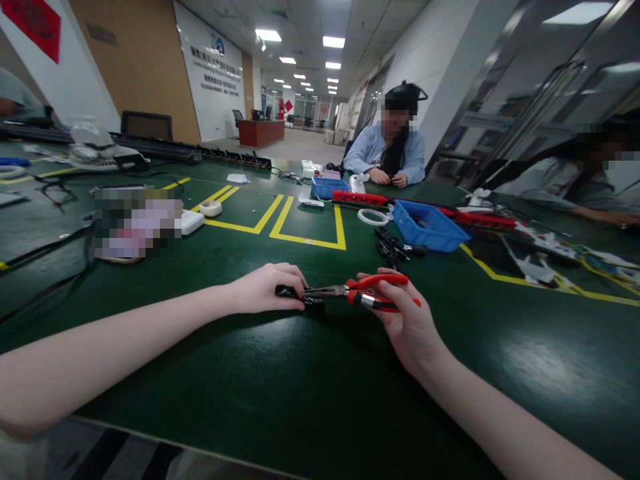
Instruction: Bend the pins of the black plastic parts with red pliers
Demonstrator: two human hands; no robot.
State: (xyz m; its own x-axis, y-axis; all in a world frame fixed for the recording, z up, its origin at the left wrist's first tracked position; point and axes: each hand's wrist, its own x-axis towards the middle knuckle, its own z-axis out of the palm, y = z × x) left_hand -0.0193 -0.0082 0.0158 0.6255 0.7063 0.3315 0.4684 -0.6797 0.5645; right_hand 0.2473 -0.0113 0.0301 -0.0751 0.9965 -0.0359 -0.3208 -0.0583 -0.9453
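My right hand (404,319) is closed round the red and black handles of a pair of needle-nose pliers (367,294). The long metal jaws point left and reach a small black part (315,303) in front of my left fingertips. Whether the jaws grip it cannot be made out. My left hand (267,288) is closed on this black part, which also sticks out under the fingers as a dark rounded end. Its exact kind is not clear. Both hands are just above the green table (210,373), near its front edge.
Beyond my right hand lie a bundle of black cables (391,247) and a blue bin (427,228). A white ring (373,217) and red strips (360,199) are behind. A tape roll (211,209) lies left. A person (387,150) sits across the table.
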